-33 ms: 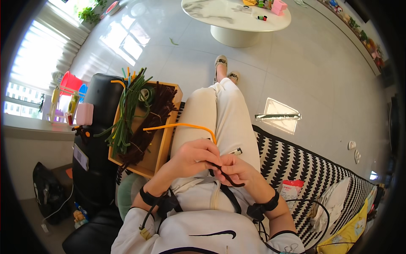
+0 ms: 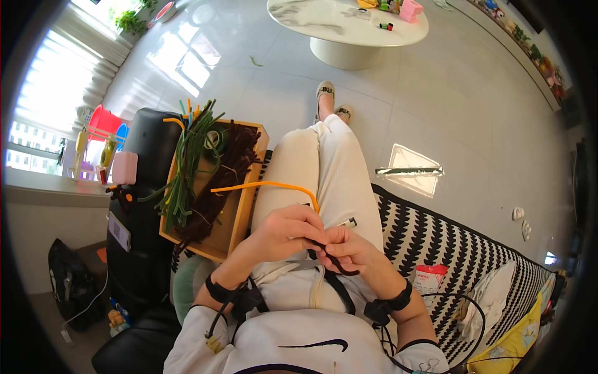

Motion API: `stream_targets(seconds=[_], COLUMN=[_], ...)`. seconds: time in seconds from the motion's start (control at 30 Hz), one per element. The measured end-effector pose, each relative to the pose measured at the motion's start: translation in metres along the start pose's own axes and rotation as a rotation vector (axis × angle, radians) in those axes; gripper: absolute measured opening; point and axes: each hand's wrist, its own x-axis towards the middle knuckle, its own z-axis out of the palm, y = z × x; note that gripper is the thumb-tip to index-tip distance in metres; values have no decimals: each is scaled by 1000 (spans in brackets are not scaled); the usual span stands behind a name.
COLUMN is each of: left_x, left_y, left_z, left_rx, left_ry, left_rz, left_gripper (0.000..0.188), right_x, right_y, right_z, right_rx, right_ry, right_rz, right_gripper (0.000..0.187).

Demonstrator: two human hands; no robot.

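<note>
Both hands meet over my lap with their fingertips pinched together. A dark brown pipe cleaner runs between them, and its loose end curves out below the right fingers. My left hand is closed on the brown strand near the right fingertips. My right hand pinches the same strand with thumb and fingers. From behind the left fingers an orange pipe cleaner arches up and off to the left; where it joins or crosses the brown one is hidden by the fingers.
A wooden box on my left holds a bundle of green pipe cleaners, a brown bundle and a green tape roll. A black armrest bears a phone. A red-and-white packet lies on the patterned seat, right.
Beneath my right fingers, the brown pipe cleaner's free end has shifted very slightly. Both hands and the orange strand stay in place.
</note>
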Motion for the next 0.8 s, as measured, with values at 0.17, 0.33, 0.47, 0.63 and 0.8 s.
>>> stream_targets(seconds=[0.17, 0.33, 0.47, 0.63, 0.8], left_x=[1, -16, -22, -3, -6], left_y=[0, -23, -34, -10, -8], left_z=[0, 12, 17, 16, 19], left_rx=[100, -457, -1003, 423, 810], left_ry=[-136, -11, 96, 115, 117], left_rz=[-66, -635, -853, -76, 259], left_gripper=[22, 14, 10, 30, 28], right_x=[-12, -9, -6, -16, -13], right_y=[-11, -22, -22, -35, -32], right_z=[9, 38, 45, 44, 39], right_rx=[-432, -1935, -2095, -1564, -1128], right_ry=[186, 375, 428, 558, 576], right_rz=[-164, -827, -947, -526, -385], right_gripper=[9, 10, 13, 8, 7])
